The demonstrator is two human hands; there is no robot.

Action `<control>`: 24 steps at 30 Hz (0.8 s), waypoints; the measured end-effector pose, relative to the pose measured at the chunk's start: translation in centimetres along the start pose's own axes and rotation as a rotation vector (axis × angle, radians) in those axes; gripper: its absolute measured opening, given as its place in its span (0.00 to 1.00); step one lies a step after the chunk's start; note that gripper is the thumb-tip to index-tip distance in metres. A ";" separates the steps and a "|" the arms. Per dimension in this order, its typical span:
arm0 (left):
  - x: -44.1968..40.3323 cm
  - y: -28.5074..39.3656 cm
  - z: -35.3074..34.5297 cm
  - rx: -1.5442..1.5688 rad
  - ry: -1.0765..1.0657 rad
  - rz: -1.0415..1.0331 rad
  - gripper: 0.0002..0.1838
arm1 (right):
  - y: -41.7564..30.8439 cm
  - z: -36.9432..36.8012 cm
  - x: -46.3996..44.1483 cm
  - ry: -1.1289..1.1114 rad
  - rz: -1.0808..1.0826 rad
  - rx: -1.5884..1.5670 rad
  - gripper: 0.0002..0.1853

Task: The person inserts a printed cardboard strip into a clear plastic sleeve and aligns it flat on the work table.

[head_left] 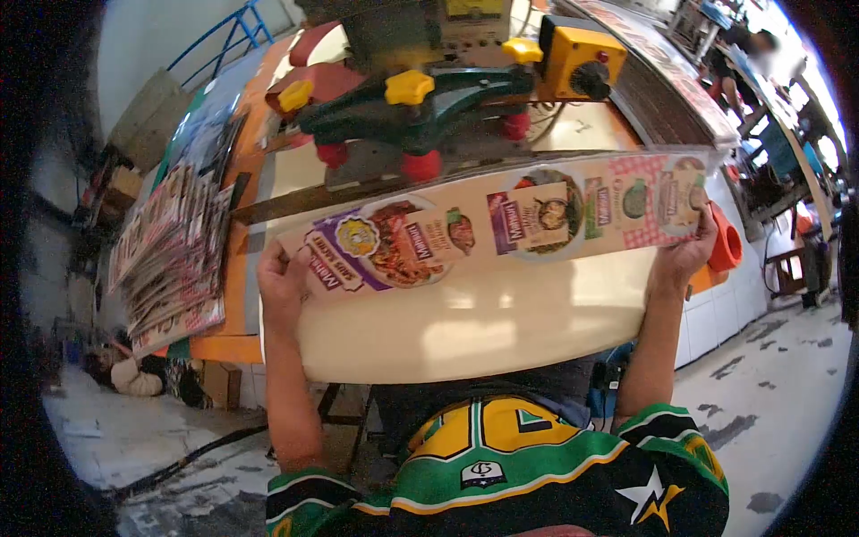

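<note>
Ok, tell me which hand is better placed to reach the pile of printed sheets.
Probably the left hand: it holds the end of the printed strip nearer the pile of printed sheets, while the right hand holds the far end.

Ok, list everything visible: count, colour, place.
Printed strip: one visible, multicoloured, centre
Printed sheets: many, multicoloured, left
Sheet stack: one, multicoloured, upper right
Tabletop: one, cream, below strip
Machine frame: one, dark green, top
Knobs: three, yellow, atop frame
Feet: three, red, under frame
Control box: one, yellow, upper right
Tube: one, red, right
Railing: one, blue, upper left
Person: at least one, dark clothing, upper right
Jersey: one, green, black, yellow, bottom
Left hand, right hand: two, bare, at strip's ends
</note>
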State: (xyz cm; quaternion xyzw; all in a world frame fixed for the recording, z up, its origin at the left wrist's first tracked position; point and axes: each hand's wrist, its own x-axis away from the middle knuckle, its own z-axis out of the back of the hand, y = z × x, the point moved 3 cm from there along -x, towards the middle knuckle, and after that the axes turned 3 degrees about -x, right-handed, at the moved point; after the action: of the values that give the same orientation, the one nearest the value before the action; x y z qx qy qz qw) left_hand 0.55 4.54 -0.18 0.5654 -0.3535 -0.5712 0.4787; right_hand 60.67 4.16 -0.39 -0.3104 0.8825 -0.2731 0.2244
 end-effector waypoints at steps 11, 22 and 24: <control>0.0 1.5 -1.2 0.067 -0.042 -0.008 0.18 | -0.3 -0.5 0.8 0.132 0.037 0.140 0.14; 0.0 0.6 -0.7 0.095 -0.002 0.015 0.16 | -0.6 -1.0 1.1 0.112 0.086 0.202 0.13; 0.0 0.8 -0.7 0.084 0.023 0.018 0.17 | -0.6 -1.6 1.2 -0.012 0.004 0.113 0.12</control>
State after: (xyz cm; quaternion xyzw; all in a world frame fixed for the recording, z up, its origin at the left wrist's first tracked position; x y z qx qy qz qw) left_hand 1.32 4.45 0.51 0.5884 -0.3767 -0.5450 0.4635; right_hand 59.19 3.51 0.87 -0.2972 0.8649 -0.3202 0.2472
